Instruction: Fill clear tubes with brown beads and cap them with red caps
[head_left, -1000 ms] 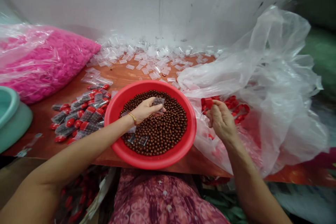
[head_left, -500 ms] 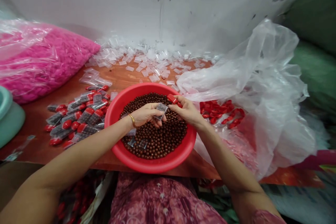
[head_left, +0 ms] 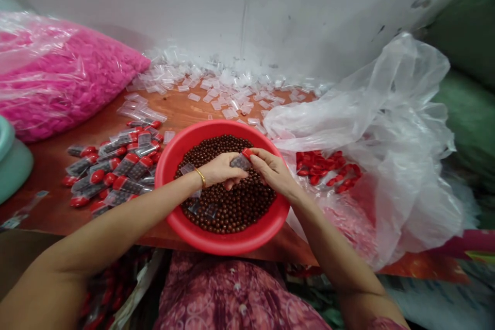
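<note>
One clear, bead-filled plastic case (head_left: pixel 239 162), left hand (head_left: pixel 218 170) pinching, apparently receives a red plastic cap (head_left: pixel 246 152), right hand (head_left: pixel 271 170) pinching; next calls for straight pressure.

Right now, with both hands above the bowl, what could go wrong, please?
The red cap might slip from the fingers of the right hand and fall among the brown beads below, together with the small clear case in the left hand if that grip loosens.
The red bowl stands near the table's front edge, so a knock could perhaps tip it.
Loose clear pieces on the beads might get buried.
</note>
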{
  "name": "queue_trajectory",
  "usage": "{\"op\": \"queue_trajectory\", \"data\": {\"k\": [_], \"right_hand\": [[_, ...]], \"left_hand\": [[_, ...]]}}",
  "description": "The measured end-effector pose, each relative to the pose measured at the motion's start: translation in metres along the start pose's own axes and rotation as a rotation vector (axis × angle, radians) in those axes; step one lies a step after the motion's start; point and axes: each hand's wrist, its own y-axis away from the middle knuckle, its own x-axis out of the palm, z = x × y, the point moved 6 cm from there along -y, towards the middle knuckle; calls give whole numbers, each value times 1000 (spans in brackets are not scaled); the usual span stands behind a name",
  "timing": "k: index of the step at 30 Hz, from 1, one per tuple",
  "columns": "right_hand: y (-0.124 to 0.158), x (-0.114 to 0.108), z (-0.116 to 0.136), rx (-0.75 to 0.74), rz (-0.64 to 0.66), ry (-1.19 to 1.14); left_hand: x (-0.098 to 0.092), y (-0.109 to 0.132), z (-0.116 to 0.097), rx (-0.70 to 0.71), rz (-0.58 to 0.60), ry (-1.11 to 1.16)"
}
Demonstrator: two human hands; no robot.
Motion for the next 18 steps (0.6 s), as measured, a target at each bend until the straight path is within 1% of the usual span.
{"op": "queue_trajectory", "data": {"k": [3,6,9,13,16,18], "right_hand": [[-4,-3,-10,89,-57,-53],[-5,-5,-16,142,-61,-179],[-2,-3,-10,104,15,-231],[-1,4,3,49,116,-160],[-3,3,4,26,90,-122],[-3,1,-1,51,48,-118]], "left_hand": [[0,2,-4,20,26,33],[-4,2,-7,36,-9,33],[-5,2,-7,23,-25,14],[-2,3,-6,1,8,15],[-2,4,-6,1,16,23],[-4,3,-7,18,-7,24]]}}
